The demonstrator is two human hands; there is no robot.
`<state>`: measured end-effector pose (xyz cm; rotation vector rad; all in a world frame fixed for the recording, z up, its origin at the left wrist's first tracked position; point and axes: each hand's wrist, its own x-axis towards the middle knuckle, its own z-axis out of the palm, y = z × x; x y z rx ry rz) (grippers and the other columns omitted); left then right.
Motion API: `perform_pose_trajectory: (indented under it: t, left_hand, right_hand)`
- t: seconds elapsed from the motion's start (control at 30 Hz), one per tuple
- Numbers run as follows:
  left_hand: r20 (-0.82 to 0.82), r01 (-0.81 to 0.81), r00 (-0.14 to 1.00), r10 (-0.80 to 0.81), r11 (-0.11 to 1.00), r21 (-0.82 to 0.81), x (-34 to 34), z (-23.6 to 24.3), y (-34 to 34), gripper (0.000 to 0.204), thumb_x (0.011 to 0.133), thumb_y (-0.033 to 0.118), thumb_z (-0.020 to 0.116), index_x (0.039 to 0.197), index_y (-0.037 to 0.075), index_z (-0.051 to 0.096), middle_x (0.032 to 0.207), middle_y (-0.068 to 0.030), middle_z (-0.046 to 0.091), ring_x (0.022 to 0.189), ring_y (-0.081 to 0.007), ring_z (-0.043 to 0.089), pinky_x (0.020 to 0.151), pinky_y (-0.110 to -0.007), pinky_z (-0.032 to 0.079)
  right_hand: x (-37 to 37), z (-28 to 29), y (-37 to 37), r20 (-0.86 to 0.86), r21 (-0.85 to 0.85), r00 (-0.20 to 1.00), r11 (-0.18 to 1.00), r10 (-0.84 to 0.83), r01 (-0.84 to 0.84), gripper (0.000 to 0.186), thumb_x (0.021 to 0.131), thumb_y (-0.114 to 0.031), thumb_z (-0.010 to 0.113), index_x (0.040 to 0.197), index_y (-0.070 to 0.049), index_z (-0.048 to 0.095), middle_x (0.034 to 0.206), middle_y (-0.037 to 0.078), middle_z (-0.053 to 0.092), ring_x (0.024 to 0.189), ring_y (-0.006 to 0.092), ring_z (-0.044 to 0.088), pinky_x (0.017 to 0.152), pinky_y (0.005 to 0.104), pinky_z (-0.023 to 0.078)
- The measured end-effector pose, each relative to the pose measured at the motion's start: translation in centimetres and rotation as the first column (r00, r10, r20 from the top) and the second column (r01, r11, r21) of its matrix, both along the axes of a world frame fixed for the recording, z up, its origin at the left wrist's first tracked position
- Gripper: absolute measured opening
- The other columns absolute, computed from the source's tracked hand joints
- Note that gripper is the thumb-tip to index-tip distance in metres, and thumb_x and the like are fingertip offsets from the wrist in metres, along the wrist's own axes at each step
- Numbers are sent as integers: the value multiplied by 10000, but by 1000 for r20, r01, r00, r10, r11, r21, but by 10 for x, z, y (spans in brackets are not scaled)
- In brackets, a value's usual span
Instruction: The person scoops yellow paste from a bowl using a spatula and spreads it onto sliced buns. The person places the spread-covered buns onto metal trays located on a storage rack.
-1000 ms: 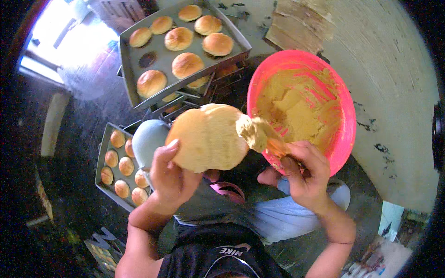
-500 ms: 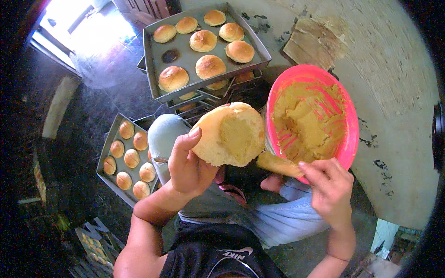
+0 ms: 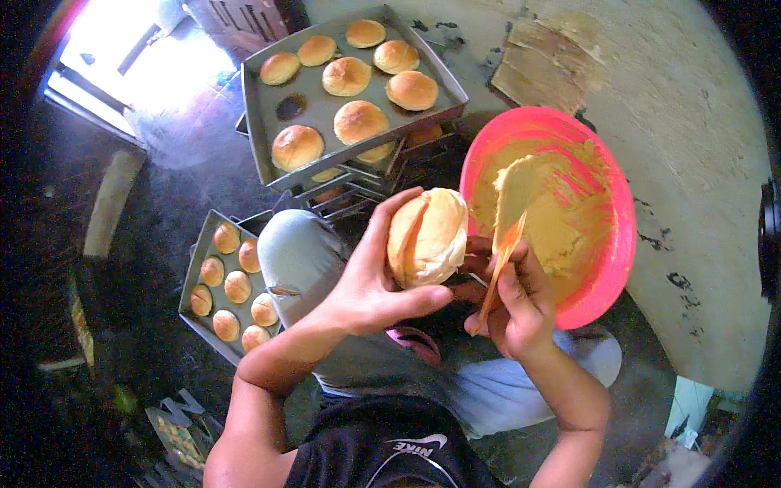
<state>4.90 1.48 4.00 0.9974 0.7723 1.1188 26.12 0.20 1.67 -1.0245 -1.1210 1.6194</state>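
Note:
My left hand [image 3: 366, 286] is closed around a golden bun [image 3: 436, 234], turned so that its seam faces up; the cream spread seen on its cut face is hidden now. In my right hand [image 3: 525, 315] is an orange spatula [image 3: 496, 281], held upright with its blade coated in tan cream. The right fingertips come close to the bun's lower right edge; whether they touch it I cannot tell. Just behind the spatula stands a pink bowl [image 3: 622, 244], its inside smeared with tan cream [image 3: 579, 232].
A metal baking tray [image 3: 358, 150] of browned buns stands on a stack of trays at the back. Another tray [image 3: 189, 293] with several buns lies low on the left. My jeans-clad knee [image 3: 297, 248] is between that tray and my left hand. A pale wall [image 3: 675, 179] rises on the right.
The bun has gone from open, cream face showing, to folded together and tilted in my left hand. My right hand has moved left toward the bun and raised the spatula upright.

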Motion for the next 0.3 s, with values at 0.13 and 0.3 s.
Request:
perform_pose_trajectory:
  t: [0.13, 0.3]
  left_hand:
    - [-114, -60, 992, 60, 998, 4, -17, -2, 21, 844, 682, 151, 782, 1386, 2, 340, 1306, -119, 495, 1246, -191, 465, 1053, -331, 372]
    - [-492, -261, 779, 389, 914, 310, -110, -3, 109, 841, 685, 268, 772, 1384, 19, 377, 1294, -121, 506, 1267, -180, 440, 1082, -334, 331]
  right_hand:
    - [4, 11, 5, -67, -83, 998, 997, -10, 4, 329, 1001, -251, 469, 1259, -54, 417, 1211, 218, 544, 847, 313, 674, 597, 382, 607]
    - [22, 29, 23, -99, -101, 983, 985, -153, 143, 339, 986, -284, 500, 1229, -57, 438, 1144, 207, 583, 810, 274, 675, 550, 356, 588]
